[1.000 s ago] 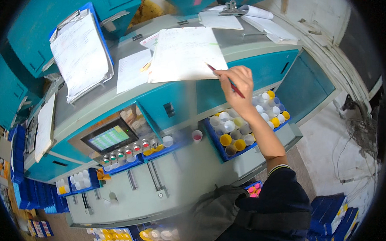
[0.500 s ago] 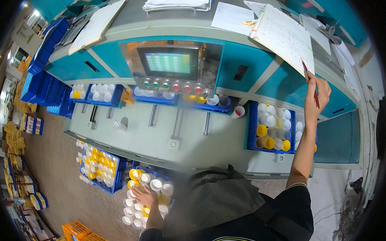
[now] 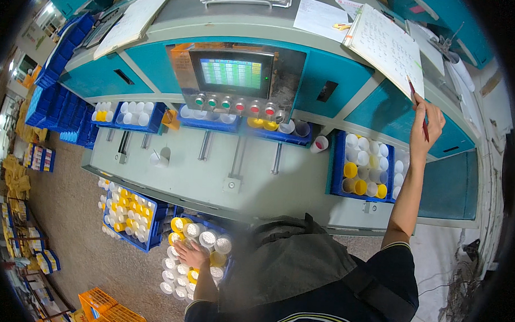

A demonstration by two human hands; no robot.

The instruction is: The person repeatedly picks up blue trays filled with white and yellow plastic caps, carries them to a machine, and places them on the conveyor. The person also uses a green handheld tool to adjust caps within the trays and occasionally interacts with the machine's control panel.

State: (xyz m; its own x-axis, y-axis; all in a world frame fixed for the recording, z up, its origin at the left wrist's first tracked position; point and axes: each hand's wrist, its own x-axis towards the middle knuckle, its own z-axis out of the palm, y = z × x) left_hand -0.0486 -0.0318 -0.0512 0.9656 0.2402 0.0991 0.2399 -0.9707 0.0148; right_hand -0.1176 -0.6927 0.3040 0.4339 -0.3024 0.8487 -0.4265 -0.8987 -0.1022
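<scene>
My right hand (image 3: 428, 122) grips a dark red pen (image 3: 425, 130), its tip at the lower right part of a sheet of handwritten paper (image 3: 385, 49) on the ledge above the machine. At the lower left, my left hand (image 3: 192, 254) lies with fingers spread over white and yellow cups (image 3: 208, 237), which hold small white pieces. Fingers touch the tops of the cups; whether one is gripped does not show. These cups stand close together in a blue crate (image 3: 203, 220), partly hidden by my apron.
A control panel with a lit screen (image 3: 231, 72) and round buttons rises behind the pale worktop (image 3: 211, 176). A blue crate of cups (image 3: 337, 164) stands at its right end. Another cup crate (image 3: 151, 245) sits at lower left, near an orange crate (image 3: 113, 312). Blue bins (image 3: 43, 114) are stacked far left.
The view has shifted slightly. My right hand with the pen stays at the lower right part of the sheet, and my left hand remains over the cups.
</scene>
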